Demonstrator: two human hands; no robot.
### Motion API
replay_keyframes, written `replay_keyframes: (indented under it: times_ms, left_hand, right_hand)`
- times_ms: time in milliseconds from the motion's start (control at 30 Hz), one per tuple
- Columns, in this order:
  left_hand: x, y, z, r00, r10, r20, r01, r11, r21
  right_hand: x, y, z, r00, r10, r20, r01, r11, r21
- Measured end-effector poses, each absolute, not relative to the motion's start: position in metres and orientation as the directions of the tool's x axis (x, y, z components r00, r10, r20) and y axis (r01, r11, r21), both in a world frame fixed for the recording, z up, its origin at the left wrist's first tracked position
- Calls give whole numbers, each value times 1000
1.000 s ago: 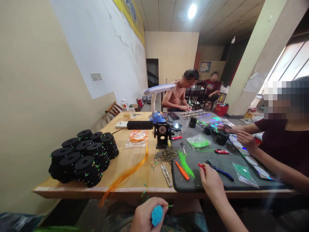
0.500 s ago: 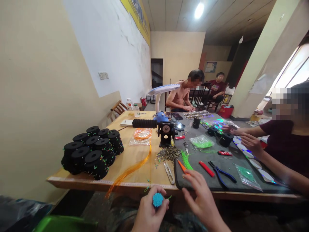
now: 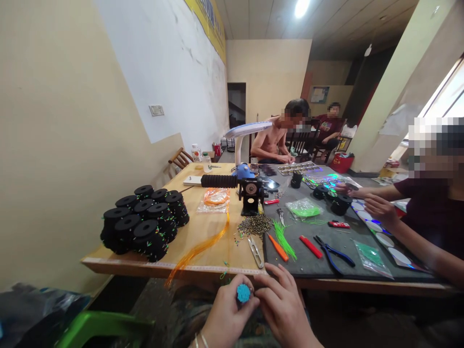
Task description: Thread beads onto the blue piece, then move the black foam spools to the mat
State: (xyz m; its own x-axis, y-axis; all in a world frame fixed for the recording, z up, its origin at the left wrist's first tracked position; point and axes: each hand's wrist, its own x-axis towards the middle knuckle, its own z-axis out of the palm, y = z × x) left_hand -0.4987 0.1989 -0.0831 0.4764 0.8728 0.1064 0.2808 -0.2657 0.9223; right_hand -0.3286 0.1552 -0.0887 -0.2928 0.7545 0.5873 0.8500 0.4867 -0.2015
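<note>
Turquoise tuft (image 3: pixel 243 293): pinched in the left hand (image 3: pixel 230 311), held in front of the counter (image 3: pixel 203 239), below its near edge from this head view.
Left grip: clamped on the tuft's base.
Right grip: fingers apart, the right hand (image 3: pixel 284 309) just beside the left.
Grey mat (image 3: pixel 300 268): thread snips (image 3: pixel 255 251) lie just off it; pliers (image 3: pixel 333 253) and a red lighter (image 3: pixel 311 246) rest on it, seemingly placed within easy reach.
Black spools (image 3: pixel 145 232): packed in tight rows, apparently to save counter space.
Clear bags: one (image 3: pixel 213 203) holds orange strands, another (image 3: pixel 303 208) green ones, a third (image 3: pixel 369 258) something green.
</note>
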Motion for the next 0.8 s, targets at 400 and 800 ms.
replay_keyframes:
  times_ms: [400, 800]
  left_hand:
    - [-503, 200, -82, 450, 858, 247, 252, -388, 887]
    - [-499, 201, -83, 390, 920, 42, 68, -74, 995]
  right_hand:
    - [-327, 148, -88, -106, 881, 461, 774, 364, -518]
    - [-332, 149, -86, -81, 901, 427, 663, 368, -652]
